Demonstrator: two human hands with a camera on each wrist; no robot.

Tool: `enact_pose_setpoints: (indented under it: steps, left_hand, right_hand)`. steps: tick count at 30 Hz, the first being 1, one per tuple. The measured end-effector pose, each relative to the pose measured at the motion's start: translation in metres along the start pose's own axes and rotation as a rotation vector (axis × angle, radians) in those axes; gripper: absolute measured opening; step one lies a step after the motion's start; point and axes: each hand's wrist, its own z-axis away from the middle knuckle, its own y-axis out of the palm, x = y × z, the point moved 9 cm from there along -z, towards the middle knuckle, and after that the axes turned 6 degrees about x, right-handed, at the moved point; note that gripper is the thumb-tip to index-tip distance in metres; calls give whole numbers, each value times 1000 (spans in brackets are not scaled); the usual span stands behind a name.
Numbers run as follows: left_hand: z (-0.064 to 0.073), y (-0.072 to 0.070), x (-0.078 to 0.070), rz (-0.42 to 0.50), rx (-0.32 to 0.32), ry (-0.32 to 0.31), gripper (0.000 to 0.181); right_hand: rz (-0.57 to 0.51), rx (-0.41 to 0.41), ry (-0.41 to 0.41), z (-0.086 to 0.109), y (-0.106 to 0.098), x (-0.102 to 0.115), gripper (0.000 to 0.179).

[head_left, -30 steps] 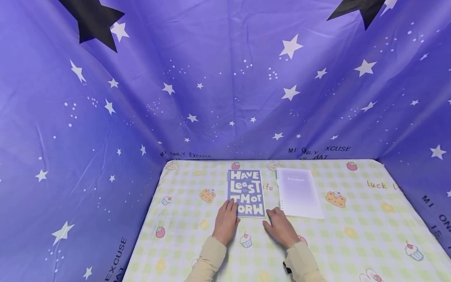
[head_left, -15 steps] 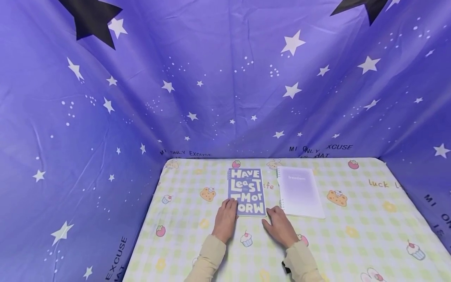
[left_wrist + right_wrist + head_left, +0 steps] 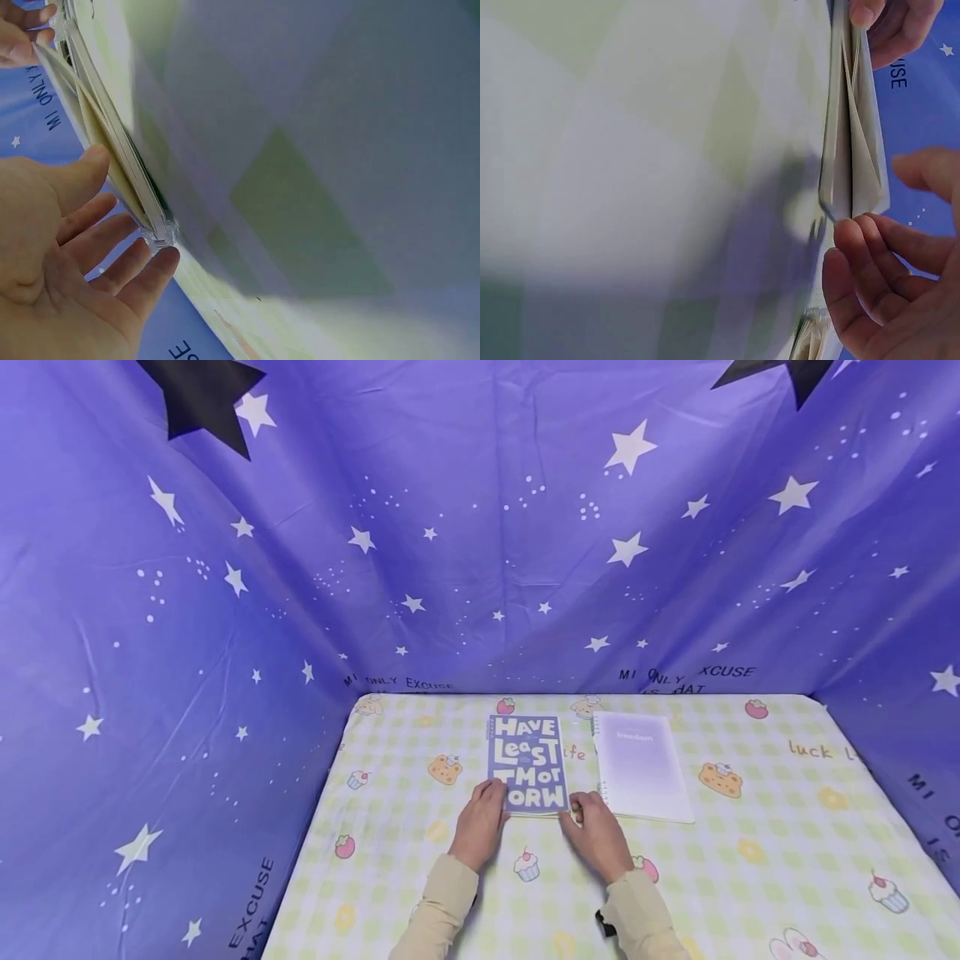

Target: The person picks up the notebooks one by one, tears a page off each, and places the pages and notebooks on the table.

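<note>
A purple spiral notebook [image 3: 525, 764] with large white lettering lies on the cloth between both hands. My left hand [image 3: 480, 827] holds its near left corner, thumb at the near edge and fingers along the ring-bound side; the clear rings [image 3: 159, 234] show in the left wrist view. At the near right corner is my right hand [image 3: 598, 833]. Its fingertips [image 3: 866, 219] touch that corner, while the thumb stands apart from the edge in the right wrist view. Seen from the near edge, the cover and some pages [image 3: 864, 142] gape slightly above the rest.
A pale lilac spiral notebook [image 3: 645, 768] marked "freedom" lies to the right, beside the right hand. The table wears a green-checked cloth [image 3: 420, 893] with cartoon prints. Purple starry curtains [image 3: 450, 527] enclose its back and sides.
My right fingers have bent more at the purple notebook's near right corner, and its near edge now gapes a little. The left hand stays at its corner. The head view has shifted slightly.
</note>
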Motion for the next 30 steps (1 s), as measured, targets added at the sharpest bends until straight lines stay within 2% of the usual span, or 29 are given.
enact_pose_setpoints:
  steps: [9, 19, 25, 30]
  left_hand:
    - [1, 5, -1, -90, 32, 16, 37]
    - [1, 5, -2, -103, 56, 44, 38]
    - [2, 4, -2, -114, 40, 59, 37]
    - [3, 1, 0, -116, 15, 44, 38]
  right_hand:
    - [-165, -6, 40, -5, 7, -5, 29]
    - [-365, -2, 48, -6, 14, -3, 41]
    - [-476, -33, 62, -9, 15, 1, 38]
    - [-494, -49, 66, -10, 17, 4, 33]
